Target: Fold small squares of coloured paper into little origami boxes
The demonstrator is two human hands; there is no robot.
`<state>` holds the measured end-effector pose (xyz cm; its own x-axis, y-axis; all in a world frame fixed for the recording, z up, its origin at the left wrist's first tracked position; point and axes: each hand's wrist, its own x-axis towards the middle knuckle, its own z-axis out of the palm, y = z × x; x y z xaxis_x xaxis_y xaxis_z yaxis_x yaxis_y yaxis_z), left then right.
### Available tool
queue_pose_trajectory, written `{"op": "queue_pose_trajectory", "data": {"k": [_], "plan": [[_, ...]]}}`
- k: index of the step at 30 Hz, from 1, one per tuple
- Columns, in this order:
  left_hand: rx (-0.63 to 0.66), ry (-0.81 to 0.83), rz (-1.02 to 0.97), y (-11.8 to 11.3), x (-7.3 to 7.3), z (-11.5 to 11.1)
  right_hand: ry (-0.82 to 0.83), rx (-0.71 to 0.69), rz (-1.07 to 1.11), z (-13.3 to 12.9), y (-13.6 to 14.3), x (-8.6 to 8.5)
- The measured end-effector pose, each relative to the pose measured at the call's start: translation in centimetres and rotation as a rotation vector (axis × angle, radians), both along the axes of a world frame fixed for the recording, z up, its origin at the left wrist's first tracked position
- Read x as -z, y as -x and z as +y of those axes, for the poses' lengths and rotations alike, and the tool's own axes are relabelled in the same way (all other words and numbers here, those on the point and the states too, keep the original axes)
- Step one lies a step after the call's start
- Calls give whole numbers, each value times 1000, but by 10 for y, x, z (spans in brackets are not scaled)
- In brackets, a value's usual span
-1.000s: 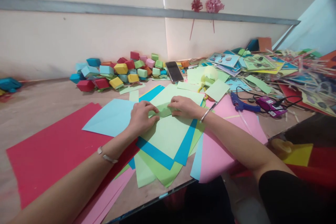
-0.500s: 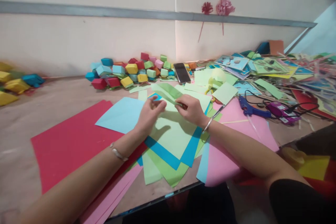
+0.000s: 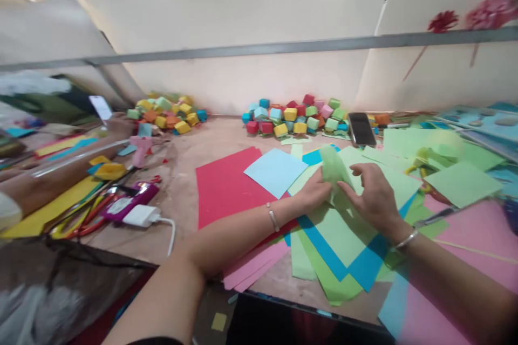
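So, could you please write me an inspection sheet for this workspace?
Surface: brown table, largely covered with coloured paper.
Work items: green paper strip, curved, above a pale green sheet; a blue sheet shows beneath that.
Clutter: coloured paper blocks, smartphone, pink glue gun; light blue sheet overlapping red sheets.
Hands: left hand, fingers on the strip; right hand, thumb and index finger apart beside it, contact unclear.
Cables: white cable from a white plug at a purple power strip.
Surroundings: pale wall with grey rail; another person's arm at left.
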<state>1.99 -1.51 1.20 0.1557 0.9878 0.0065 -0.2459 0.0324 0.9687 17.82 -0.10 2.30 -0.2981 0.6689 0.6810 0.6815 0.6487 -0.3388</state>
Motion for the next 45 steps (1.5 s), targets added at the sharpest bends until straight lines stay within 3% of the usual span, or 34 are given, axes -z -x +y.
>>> {"op": "queue_pose_trajectory", "data": {"k": [2, 6, 14, 20, 25, 32, 37, 45], "plan": [[58, -38, 83, 0, 1, -2, 88, 0, -9, 0, 0, -2], [12, -76, 220, 3, 1, -2, 212, -28, -22, 0, -2, -5], [-53, 152, 78, 0, 1, 3, 467, -24, 61, 3, -9, -10], [-7, 182, 93, -2, 2, -1, 462, 28, 29, 5, -8, -9], [14, 94, 253, -1, 4, -4, 402, 44, -4, 4, -7, -8], [-168, 45, 403, 1, 3, 0, 391, 4, 44, 4, -6, -4], [-211, 31, 347, 0, 0, -4, 404, 1, 195, -1, -2, -8], [-200, 32, 215, 4, 2, -5, 509, -152, 325, 2, 0, -1]]}}
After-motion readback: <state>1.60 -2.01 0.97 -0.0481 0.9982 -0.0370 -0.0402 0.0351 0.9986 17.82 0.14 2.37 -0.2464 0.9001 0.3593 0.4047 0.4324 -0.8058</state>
